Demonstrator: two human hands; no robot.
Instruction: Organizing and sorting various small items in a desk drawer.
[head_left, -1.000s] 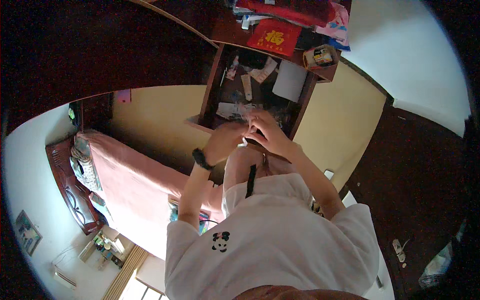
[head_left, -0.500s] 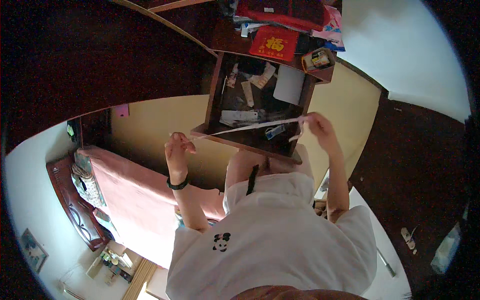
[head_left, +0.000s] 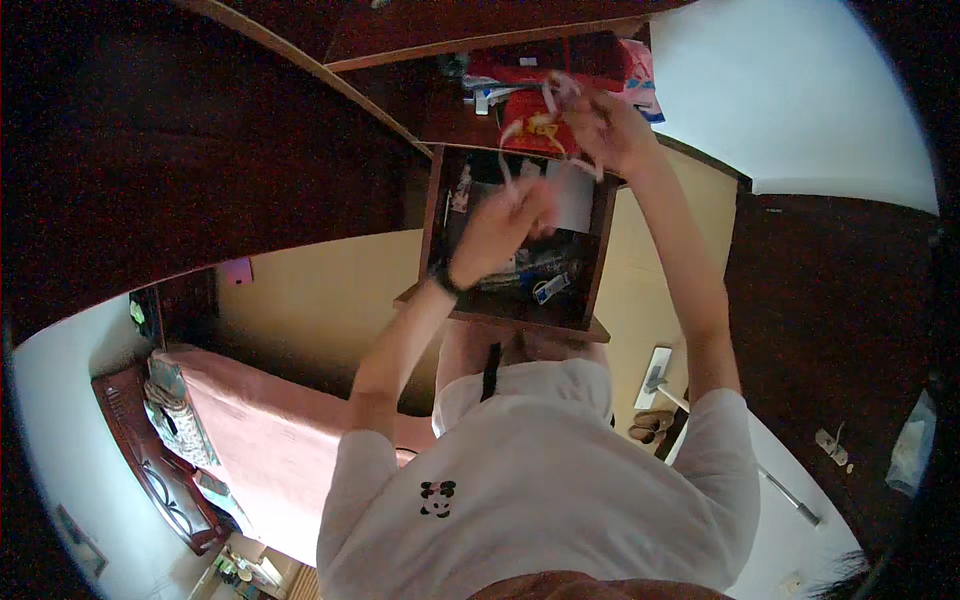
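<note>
A thin, pale pink-white strip [head_left: 506, 150], like a ribbon or soft tape, hangs in loops between my hands. My right hand [head_left: 612, 130] is closed on its gathered part, in front of a red square packet [head_left: 530, 108]. Lower and to the left, my left hand [head_left: 505, 225] is over the open drawer [head_left: 500, 321], fingers curled at the strip's lower end and blurred by motion. Beneath it the drawer holds a white flat sheet [head_left: 570, 195], a small blue-and-white item [head_left: 550, 288] and several things partly hidden by my hand.
Behind the drawer, a dark shelf [head_left: 455, 120] carries a stack of red and pink packages [head_left: 640, 75]. A bed with a pink cover [head_left: 270, 430] stands to the left. At the right are a flat mop [head_left: 655, 375], a pair of shoes [head_left: 652, 425] and a dark wooden surface [head_left: 810, 300].
Both hands have moved up and closer together over the drawer and shelf, the left also to the right. The strip, stretched almost straight before, now hangs slack in loops.
</note>
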